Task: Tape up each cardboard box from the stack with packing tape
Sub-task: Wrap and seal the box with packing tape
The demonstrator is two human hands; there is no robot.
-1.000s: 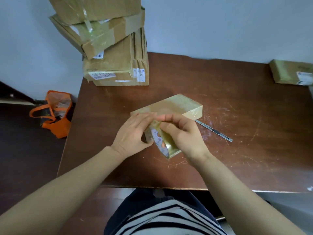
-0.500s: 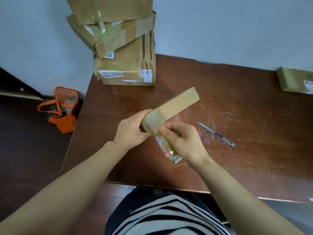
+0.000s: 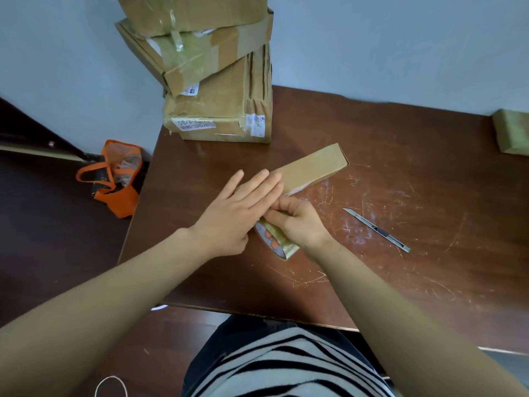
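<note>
Box (image 3: 313,169), slim, tan, near tape roll (image 3: 279,244)

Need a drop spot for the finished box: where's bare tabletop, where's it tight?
Bare: the table strip along the wall between the box stack and the far-right box; also the front-right, from the utility knife to the near edge. Tight: the centre, where the left hand presses the small box and the right hand grips the tape roll.

Looks forward and steeply down from head height, wide-angle, close above the near edge of the table (image 3: 400,282), facing the wall (image 3: 400,38) behind it.
</note>
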